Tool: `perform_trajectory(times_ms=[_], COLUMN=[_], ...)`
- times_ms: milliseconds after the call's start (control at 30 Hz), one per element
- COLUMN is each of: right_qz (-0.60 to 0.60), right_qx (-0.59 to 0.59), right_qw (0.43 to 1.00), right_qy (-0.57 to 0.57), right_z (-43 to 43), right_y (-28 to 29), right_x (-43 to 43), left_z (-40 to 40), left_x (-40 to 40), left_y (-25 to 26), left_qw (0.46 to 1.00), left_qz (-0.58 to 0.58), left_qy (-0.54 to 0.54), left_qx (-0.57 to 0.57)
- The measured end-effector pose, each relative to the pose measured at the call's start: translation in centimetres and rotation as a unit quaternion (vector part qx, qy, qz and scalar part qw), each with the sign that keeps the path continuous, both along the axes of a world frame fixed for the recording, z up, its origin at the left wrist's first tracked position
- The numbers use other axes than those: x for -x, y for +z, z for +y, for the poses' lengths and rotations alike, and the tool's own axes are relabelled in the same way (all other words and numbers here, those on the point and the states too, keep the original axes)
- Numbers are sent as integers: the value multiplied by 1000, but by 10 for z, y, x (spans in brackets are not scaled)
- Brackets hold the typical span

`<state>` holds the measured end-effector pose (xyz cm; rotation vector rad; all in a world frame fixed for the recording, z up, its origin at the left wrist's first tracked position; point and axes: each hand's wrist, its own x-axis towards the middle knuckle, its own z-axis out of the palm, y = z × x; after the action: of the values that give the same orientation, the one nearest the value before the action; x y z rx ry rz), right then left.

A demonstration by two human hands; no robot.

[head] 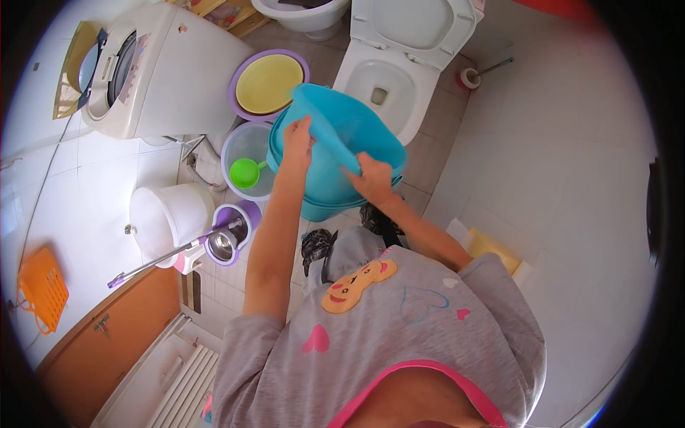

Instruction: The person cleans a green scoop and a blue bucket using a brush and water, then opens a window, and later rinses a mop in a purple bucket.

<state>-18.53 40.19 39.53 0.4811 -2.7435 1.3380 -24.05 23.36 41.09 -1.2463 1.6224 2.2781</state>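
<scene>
Both my hands grip the near rim of a teal plastic tub (369, 123), which is tilted so that its open inside faces the toilet (393, 96). My left hand (299, 140) holds the rim on the left, and my right hand (372, 176) holds it farther right. Beneath the tub is another teal container (316, 211), mostly hidden by it. To the left stands a translucent basin with a purple rim (230, 155), and a green dipper (245, 173) lies inside it. The toilet's lid and seat are raised.
A yellow basin (270, 83) sits in a purple one beside the washing machine (198, 69). At the left are a white bucket (187, 214) and a purple mop bucket (254, 214) with a mop handle (160, 259) across it. A toilet brush (471, 78) stands by the right wall.
</scene>
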Motion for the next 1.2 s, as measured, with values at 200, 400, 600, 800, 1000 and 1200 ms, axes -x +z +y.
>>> perform_trajectory(times_ms=[200,400,600,800,1000,1200], right_qz=[-79,-252,-366,-407,-440,-440], right_qx=[-103,-57,53,17,-4,-11], right_qw=[990,965,923,905,887,889], right_qy=[-61,53,105,119,137,125], right_z=[17,52,47,41,35,28], right_y=[-12,-32,-39,-40,-57,-47], right_x=[71,165,221,248,268,260], left_z=[-55,-96,-41,43,68,63], left_x=[-30,-220,-498,-541,-525,-518], left_y=[-7,-89,-120,-57,-57,-76], left_qw=[961,953,818,776,818,844], left_qz=[160,-138,-492,-487,-437,-405], left_qy=[-54,33,295,400,366,342], left_qx=[219,267,40,-30,-72,-80])
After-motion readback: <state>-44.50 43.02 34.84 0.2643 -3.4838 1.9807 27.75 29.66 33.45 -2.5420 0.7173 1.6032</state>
